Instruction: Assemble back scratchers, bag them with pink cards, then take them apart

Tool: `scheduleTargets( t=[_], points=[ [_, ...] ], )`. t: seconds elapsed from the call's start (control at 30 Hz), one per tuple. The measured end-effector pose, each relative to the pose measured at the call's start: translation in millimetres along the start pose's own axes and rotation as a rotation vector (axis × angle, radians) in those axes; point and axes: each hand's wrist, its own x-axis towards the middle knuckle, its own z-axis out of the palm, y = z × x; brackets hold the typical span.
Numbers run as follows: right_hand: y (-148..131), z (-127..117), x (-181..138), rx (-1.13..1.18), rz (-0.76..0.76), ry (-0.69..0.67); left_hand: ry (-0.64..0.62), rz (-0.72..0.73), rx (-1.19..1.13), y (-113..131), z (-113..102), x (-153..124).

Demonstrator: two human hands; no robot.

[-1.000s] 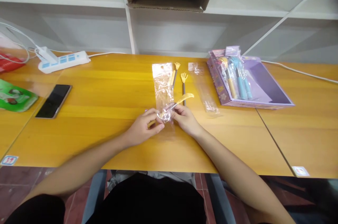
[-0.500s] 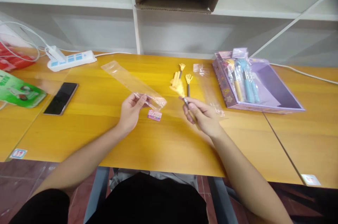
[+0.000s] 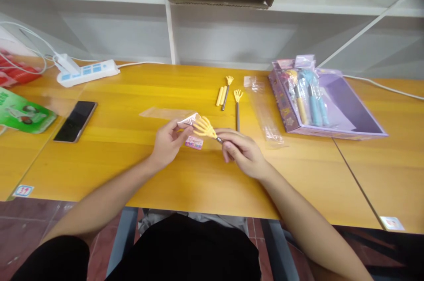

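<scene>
My left hand (image 3: 169, 142) pinches the end of a clear plastic bag (image 3: 165, 113), which trails off to the left over the table. My right hand (image 3: 243, 150) is closed around the shaft of a yellow back scratcher (image 3: 204, 127). Its claw-shaped head points left, close by the bag's end; I cannot tell if the tips are inside. Beneath the bag's end lies a small pink printed card (image 3: 194, 142). Beyond my right hand are two more back scratchers with grey shafts, one upper (image 3: 227, 91) and one lower (image 3: 237, 108), beside yellow handle pieces (image 3: 221, 96).
A second clear bag (image 3: 265, 117) lies right of the back scratchers. The purple box (image 3: 351, 131) holds bagged back scratchers (image 3: 313, 100). At left are a phone (image 3: 75, 122), a power strip (image 3: 88, 73) and a green pouch (image 3: 24, 113). A cardboard box (image 3: 225, 2) sits on the shelf above.
My right hand has brought the back scratcher left and turned its head toward the bag. The bag in my left hand has swung lower, its far end now lying flatter.
</scene>
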Motion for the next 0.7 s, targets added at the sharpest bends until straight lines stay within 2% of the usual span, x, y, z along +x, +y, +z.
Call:
scheduleTargets(
  t=[0.13, 0.27, 0.57, 0.7],
  points=[
    [-4.2, 2.9, -0.7, -0.069, 0.112, -0.101, 0.093, -0.077, -0.073, -1.0, -0.4, -0.1],
    [-1.9, 2.8, -0.4, -0.128, 0.205, -0.084, 0.136, -0.169, -0.298, 2.8, -0.8, 3.1],
    [9.5, -3.3, 2.9, -0.220, 0.154, -0.019, 0.218, -0.198, -0.381, 11.7, -10.7, 16.8],
    [10.2, -5.1, 2.4, -0.220, 0.152, -0.034, 0.187, -0.230, -0.384, 12.8, -7.8, 15.3]
  ],
)
